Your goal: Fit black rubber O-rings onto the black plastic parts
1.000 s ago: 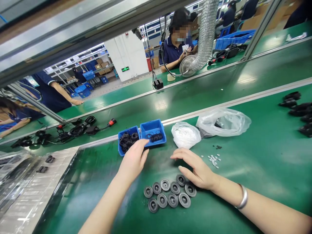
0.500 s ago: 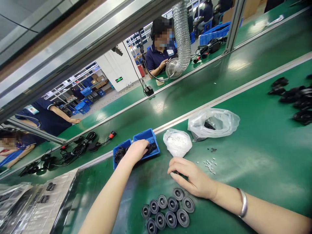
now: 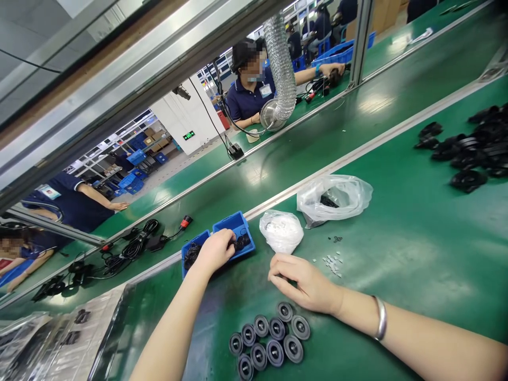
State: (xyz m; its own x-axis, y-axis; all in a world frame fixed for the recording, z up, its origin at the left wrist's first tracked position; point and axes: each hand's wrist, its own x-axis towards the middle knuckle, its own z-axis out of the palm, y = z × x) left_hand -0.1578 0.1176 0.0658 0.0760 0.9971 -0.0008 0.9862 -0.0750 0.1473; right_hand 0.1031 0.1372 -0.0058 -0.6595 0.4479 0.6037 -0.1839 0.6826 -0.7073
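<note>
Black rubber O-rings [image 3: 241,243] lie in two blue bins [image 3: 232,223]; left hand [image 3: 214,253] stays over them as a moment earlier, fingers hidden, grip unclear. Right hand [image 3: 301,283], half-curled, nothing visible held, rests on green bench mat [image 3: 397,248] just above black rubber grommets [image 3: 275,328], near white plastic bag [image 3: 281,231].

Left hand [image 3: 214,253] palm-down, fingers [image 3: 229,245] bent forward; right hand [image 3: 304,286] palm-down, fingers [image 3: 283,270] loosely curled.

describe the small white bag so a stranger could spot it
On the green bench, find the blue bins by the left hand. Right of them sits a bag packed with white bits, unlike the looser clear bag beside it holding dark pieces.
</note>
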